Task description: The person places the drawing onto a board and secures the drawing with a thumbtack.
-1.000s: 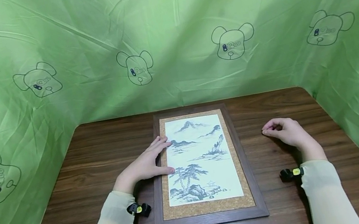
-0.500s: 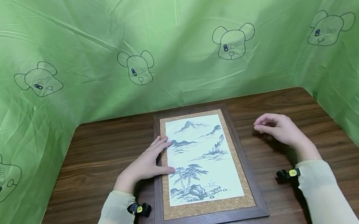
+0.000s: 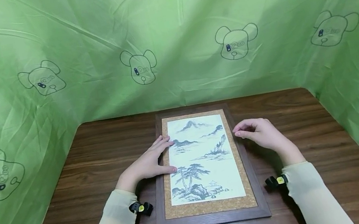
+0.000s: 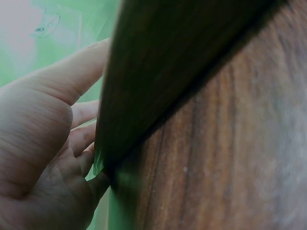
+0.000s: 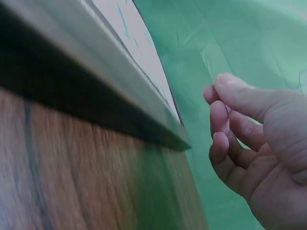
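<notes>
Your printed landscape sheet (image 3: pixel 201 156) lies flat on the cork board (image 3: pixel 210 207) inside the dark wooden frame (image 3: pixel 212 218). Your left hand (image 3: pixel 145 163) is spread, thumb and fingertips resting along the sheet's left edge. Your right hand (image 3: pixel 265 135) is curled, thumb and forefinger tips together, at the frame's right side. The brown worktop (image 3: pixel 99 150) carries the frame; green cloth (image 3: pixel 179 8) hangs left, right and far.

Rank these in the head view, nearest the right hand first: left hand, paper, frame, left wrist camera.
From the right hand:
1. Frame: its right side is closest.
2. Paper: inside the frame.
3. Left hand: at the paper's left edge.
4. Left wrist camera: farther left, lower in view.
</notes>
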